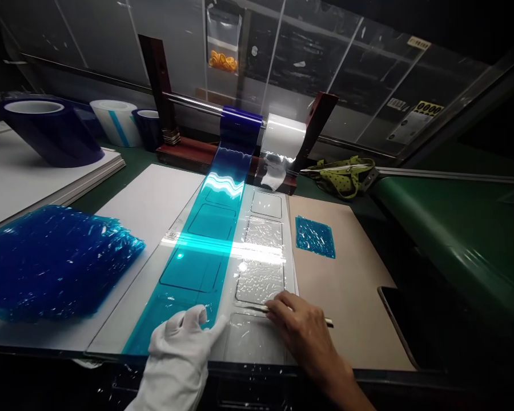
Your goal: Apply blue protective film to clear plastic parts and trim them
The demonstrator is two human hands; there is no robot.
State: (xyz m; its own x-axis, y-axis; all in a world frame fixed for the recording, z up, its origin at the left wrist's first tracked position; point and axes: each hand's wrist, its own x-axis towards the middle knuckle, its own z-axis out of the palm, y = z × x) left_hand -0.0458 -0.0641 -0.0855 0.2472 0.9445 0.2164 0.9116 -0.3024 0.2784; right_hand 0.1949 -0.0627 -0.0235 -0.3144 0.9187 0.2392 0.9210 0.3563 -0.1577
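Note:
My left hand (184, 337), in a white glove, rests at the near end of a blue film strip (201, 268). Its thumb stretches out to the right and the other fingers are bent, with nothing visible between them. In my bare right hand (302, 319) is a slim metal craft knife (329, 322), its thin tip pointing left across a clear film strip (261, 260). The tip lies at the gap between two outlined rectangles. Under both strips is a white board (132, 319) with dark rectangular outlines. Wrinkles and bubbles show in the clear strip.
A wooden stand (188, 157) carries a blue film roll (241, 123) and a clear roll (285, 134). Cut blue sheets (60, 262) are piled left, a smaller blue stack (314, 237) right. A phone (400, 325), a green pouch (346, 174) and spare rolls (51, 137) lie around.

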